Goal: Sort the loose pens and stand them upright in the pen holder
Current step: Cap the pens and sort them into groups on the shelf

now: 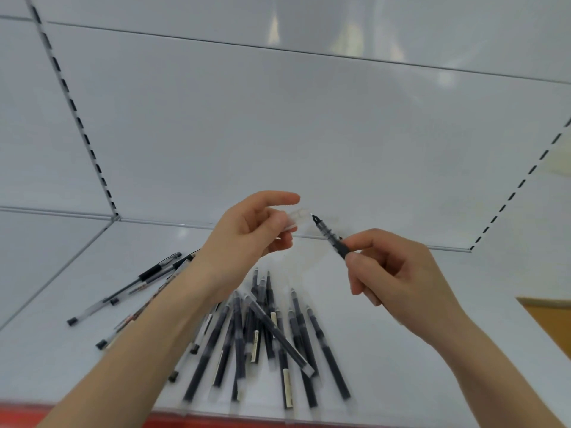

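1. Two bare hands are raised above a white shelf (417,350), with the forearms reaching in from the bottom edge of the head view.
2. The left hand (247,225) pinches a clear cap (297,219) between its thumb and curled fingers, and its index finger lies straight above the cap.
3. The right hand (398,279) grips a black pen (330,239) between thumb and index finger, with the other fingers curled beneath. The lower part of the barrel is hidden inside the hand.
4. The uncapped tip of that pen points up and to the left, just beside the open end of the cap. Whether the two touch cannot be told.
5. Below the hands a pile of dark pens (265,335) lies flat on the shelf. They are fanned out and overlapping, and one lies crosswise on top of the others. Motion blur softens their lower ends.
6. To the left, partly behind the left forearm, several clear-barrelled pens (123,291) with black caps and grips lie flat, slanted, near the pile.
7. A pale back panel (278,134) rises behind the shelf, and a slotted upright (77,118) runs along its left side.
8. A red strip (185,418) borders the front edge of the shelf, and an orange-brown surface (550,316) shows at the far right.
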The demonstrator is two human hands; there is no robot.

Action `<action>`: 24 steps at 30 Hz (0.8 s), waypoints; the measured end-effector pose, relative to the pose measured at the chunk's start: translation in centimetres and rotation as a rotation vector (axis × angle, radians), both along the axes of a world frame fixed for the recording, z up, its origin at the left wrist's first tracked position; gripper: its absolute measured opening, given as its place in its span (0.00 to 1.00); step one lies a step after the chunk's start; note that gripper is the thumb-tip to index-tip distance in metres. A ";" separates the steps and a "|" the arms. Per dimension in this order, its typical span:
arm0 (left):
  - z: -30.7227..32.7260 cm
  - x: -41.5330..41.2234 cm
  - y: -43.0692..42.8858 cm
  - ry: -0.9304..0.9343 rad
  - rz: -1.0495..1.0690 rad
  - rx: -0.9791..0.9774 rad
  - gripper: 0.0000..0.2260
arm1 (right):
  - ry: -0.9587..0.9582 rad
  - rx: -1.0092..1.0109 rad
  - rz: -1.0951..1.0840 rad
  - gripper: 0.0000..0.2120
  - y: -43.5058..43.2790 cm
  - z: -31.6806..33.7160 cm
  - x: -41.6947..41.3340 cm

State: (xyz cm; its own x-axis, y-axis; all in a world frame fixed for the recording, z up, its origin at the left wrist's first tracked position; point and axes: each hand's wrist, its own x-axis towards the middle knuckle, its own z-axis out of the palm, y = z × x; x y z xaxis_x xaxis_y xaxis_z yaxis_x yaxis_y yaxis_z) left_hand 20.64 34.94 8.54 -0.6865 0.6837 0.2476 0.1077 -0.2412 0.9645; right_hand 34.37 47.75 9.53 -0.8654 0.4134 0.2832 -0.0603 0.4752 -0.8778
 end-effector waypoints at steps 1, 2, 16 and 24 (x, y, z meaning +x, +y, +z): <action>-0.1 -0.1 0.1 -0.073 0.010 0.041 0.08 | -0.022 0.000 0.014 0.08 0.0 0.0 0.1; -0.2 -0.2 0.2 -0.135 0.015 0.081 0.05 | -0.045 -0.001 0.035 0.07 -0.1 -0.1 0.1; -1.1 2.1 2.8 -0.203 0.065 0.146 0.02 | 0.043 -0.189 -0.101 0.08 -1.9 -2.1 0.5; -3.1 0.6 5.5 -0.113 0.037 -0.156 0.02 | -0.247 -0.090 -0.050 0.07 2.2 -3.6 0.9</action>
State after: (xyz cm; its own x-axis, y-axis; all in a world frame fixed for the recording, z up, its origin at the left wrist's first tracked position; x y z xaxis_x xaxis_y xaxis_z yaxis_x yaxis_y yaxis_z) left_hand 21.28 40.43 5.47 -0.7294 0.6815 0.0604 0.0027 -0.0853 0.9963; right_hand 35.27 49.95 5.93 -0.8813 0.4718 0.0261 0.1827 0.3912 -0.9020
